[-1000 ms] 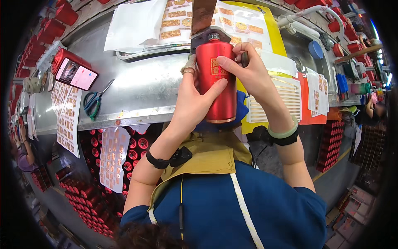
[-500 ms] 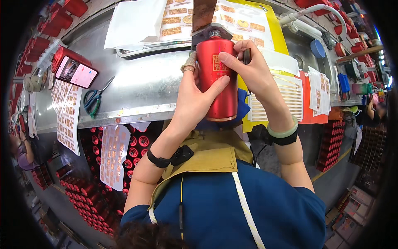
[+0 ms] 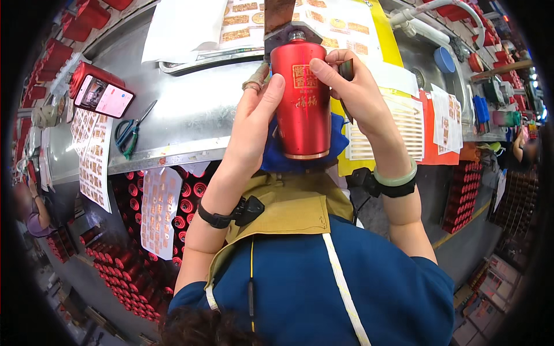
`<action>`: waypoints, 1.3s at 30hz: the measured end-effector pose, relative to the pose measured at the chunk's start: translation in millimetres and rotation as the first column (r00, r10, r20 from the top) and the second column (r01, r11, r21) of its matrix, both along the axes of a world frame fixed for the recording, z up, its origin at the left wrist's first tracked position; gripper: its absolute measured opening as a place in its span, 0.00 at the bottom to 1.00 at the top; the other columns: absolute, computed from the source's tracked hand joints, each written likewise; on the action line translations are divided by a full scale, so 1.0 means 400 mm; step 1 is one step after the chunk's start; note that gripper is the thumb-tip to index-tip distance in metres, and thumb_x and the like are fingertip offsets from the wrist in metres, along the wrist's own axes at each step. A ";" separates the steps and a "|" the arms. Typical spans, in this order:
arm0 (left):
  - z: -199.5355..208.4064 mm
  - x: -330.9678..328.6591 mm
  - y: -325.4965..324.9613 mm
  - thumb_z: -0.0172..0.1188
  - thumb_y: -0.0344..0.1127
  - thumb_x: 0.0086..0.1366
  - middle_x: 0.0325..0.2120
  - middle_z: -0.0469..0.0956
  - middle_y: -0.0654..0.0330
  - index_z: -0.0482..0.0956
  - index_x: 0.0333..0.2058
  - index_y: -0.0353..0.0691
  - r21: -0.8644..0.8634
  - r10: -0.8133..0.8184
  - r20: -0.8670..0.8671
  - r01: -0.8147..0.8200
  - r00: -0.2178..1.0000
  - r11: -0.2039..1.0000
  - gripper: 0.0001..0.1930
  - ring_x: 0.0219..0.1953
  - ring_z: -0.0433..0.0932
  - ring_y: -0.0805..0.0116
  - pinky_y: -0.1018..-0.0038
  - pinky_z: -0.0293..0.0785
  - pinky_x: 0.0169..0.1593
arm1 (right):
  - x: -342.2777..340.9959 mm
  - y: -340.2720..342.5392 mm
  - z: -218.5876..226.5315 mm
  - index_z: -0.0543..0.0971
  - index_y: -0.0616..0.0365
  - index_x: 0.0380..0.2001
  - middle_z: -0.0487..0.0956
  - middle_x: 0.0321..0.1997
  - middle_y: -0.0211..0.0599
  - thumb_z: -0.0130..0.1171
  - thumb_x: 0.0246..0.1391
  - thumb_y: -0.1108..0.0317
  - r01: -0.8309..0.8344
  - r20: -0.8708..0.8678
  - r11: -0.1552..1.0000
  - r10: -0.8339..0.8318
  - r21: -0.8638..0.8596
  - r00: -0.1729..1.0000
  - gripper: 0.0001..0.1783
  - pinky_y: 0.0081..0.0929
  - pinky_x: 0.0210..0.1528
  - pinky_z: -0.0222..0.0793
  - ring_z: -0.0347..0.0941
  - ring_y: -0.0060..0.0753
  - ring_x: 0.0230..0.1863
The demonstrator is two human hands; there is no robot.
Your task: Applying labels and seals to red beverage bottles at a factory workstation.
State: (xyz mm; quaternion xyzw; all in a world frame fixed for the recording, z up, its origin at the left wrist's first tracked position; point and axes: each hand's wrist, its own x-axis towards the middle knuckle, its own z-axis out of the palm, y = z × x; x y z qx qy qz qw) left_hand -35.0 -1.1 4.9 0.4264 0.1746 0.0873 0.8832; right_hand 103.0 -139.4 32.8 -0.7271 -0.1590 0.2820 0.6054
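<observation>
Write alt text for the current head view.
A red bottle with gold markings sits between a person's left hand and right hand; the right holds a small dark piece. To the left, scissors lie on a metal worktop near a lit phone; printed sheets lie beyond.

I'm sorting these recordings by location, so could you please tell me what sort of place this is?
Probably a small factory or workshop: rows of red bottles, printed sheets of gold designs, and a metal workbench.

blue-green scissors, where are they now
In the head view, the blue-green-handled metal scissors lie at the left of the silver metal worktop, below and right of the lit rectangular phone.
</observation>
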 end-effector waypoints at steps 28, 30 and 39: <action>0.014 0.007 -0.047 0.67 0.35 0.70 0.63 0.72 0.50 0.57 0.71 0.33 0.329 0.040 -0.038 -0.025 0.999 0.944 0.37 0.64 0.73 0.64 0.66 0.71 0.66 | 0.007 -0.012 -0.038 0.75 0.64 0.47 0.69 0.34 0.24 0.76 0.56 0.57 -0.026 0.066 0.997 0.022 0.066 0.998 0.26 0.16 0.35 0.66 0.65 0.16 0.35; 0.009 0.007 -0.041 0.64 0.36 0.73 0.64 0.71 0.50 0.57 0.71 0.33 0.221 0.042 -0.011 -0.038 0.999 0.975 0.35 0.64 0.73 0.65 0.67 0.70 0.67 | 0.013 -0.023 -0.038 0.75 0.63 0.50 0.72 0.35 0.25 0.72 0.60 0.53 -0.026 0.136 0.999 0.022 0.026 0.991 0.28 0.15 0.33 0.66 0.67 0.16 0.35; -0.004 0.000 -0.028 0.61 0.34 0.75 0.67 0.67 0.50 0.53 0.73 0.32 0.200 0.012 0.011 -0.014 1.000 0.980 0.36 0.67 0.69 0.66 0.67 0.65 0.70 | -0.123 -0.129 0.028 0.78 0.63 0.53 0.81 0.46 0.31 0.60 0.65 0.76 -0.057 0.166 0.991 0.037 0.117 0.986 0.14 0.18 0.48 0.70 0.74 0.18 0.46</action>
